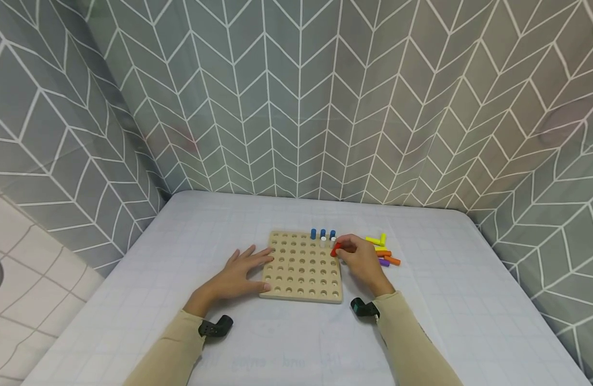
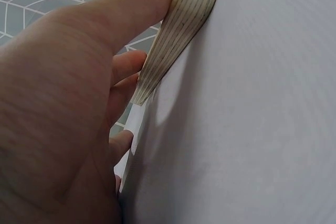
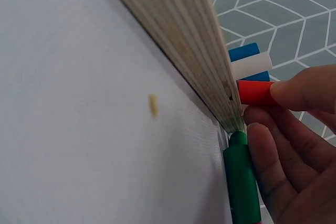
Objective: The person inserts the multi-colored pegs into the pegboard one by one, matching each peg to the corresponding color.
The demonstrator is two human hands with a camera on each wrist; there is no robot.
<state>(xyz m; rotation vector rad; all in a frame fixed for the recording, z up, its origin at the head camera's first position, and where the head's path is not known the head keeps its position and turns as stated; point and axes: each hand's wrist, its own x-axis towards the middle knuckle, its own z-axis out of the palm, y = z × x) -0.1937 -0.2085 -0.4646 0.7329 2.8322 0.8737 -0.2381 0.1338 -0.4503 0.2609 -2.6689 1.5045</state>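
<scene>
A person's right hand (image 1: 363, 262) pinches a red peg (image 1: 334, 251) between thumb and fingers at the wooden pegboard's (image 1: 301, 297) right edge, nearer the person than two white pegs (image 1: 323, 243). The left hand (image 1: 239, 274), fingers spread wide, touches the left edge. Loose colored pegs (image 1: 384, 253) lie right on the desk (image 1: 132, 305).

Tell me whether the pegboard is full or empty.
Neither: the pegboard is partly filled. Blue pegs and white pegs stand at far right; most holes are bare.
</scene>
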